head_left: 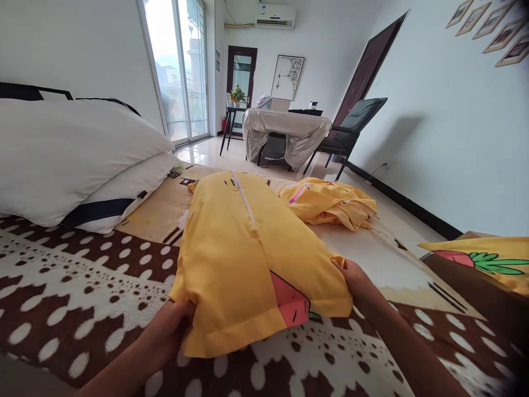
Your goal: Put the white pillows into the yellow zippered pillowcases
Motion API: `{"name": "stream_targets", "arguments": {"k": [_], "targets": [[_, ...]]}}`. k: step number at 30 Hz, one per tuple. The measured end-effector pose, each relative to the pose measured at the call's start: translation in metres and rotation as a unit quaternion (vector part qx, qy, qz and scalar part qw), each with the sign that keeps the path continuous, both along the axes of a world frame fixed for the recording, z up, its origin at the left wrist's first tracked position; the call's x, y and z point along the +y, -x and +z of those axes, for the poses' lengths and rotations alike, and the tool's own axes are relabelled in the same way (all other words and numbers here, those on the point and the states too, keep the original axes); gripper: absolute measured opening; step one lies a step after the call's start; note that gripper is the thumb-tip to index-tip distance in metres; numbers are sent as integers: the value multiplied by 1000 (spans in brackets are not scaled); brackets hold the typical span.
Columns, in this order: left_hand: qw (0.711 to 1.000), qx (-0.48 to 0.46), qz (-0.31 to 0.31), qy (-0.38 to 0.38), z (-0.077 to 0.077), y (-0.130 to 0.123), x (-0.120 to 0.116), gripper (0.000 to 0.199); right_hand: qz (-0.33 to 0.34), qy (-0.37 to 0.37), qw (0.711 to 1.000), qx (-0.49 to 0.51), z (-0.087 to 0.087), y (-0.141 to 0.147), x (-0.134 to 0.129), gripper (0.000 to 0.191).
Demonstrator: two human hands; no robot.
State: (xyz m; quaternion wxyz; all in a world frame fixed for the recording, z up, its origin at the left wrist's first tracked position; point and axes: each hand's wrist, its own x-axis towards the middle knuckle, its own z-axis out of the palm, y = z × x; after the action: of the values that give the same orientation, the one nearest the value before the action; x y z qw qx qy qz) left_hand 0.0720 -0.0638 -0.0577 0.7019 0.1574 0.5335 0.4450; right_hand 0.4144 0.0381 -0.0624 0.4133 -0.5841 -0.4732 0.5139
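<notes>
A plump yellow pillow (231,264) in a case with a pink printed patch lies on the patterned blanket (124,275), its white zipper (243,198) running along the upper face. My left hand (177,325) grips its near left edge, the fingertips partly hidden by the cloth. On the right side, my right hand (351,278) pinches a fold of the yellow fabric near the corner. Just beyond the pillow sits a crumpled yellow cloth (330,201) with pink marks.
White pillows (82,154) with dark bands are stacked at the left. Another yellow printed cloth (504,253) lies at the far right, over a brown box-like surface. Past the bed stand a covered table (289,118) and a black chair (351,129).
</notes>
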Motion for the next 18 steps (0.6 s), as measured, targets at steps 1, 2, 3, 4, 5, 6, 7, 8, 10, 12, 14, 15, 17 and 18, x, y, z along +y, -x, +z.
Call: {"name": "stream_targets", "arguments": {"k": [1,2,3,4,5,6,7,8,10,12,14,15,17,18], "targets": [[1000,-15,9,15,-1,4,1,48,8,20,1000,17,-1,-6,0,40],[999,-33,14,31,-3,9,0,50,14,39,999,32,-2,-13,-1,40],[998,-49,19,46,-4,14,-1,51,16,59,997,42,-4,-20,-2,40],[997,-54,27,56,-5,19,-3,51,16,81,995,51,-6,-28,-3,39],[996,-50,36,60,-6,24,-6,51,11,104,993,57,-8,-35,-5,39],[997,-39,39,62,-8,27,-9,52,7,124,990,60,-10,-41,-7,39],[997,-25,37,62,-9,30,-12,54,9,139,988,62,-11,-47,-9,39],[998,-10,30,63,-10,32,-15,57,18,150,987,62,-13,-52,-10,38],[998,12,11,60,-11,33,-20,66,47,160,984,58,-14,-61,-13,36],[999,23,-2,49,-11,32,-22,77,69,161,984,43,-14,-67,-13,34],[999,24,-10,30,-8,30,-23,85,77,152,985,13,-13,-72,-12,34],[999,23,-11,23,-5,29,-23,88,77,144,987,-3,-12,-73,-10,35],[999,26,-1,23,0,26,-23,91,73,127,989,-28,-12,-76,-8,40],[999,33,10,33,2,24,-23,90,67,121,990,-34,-13,-78,-7,41]]}}
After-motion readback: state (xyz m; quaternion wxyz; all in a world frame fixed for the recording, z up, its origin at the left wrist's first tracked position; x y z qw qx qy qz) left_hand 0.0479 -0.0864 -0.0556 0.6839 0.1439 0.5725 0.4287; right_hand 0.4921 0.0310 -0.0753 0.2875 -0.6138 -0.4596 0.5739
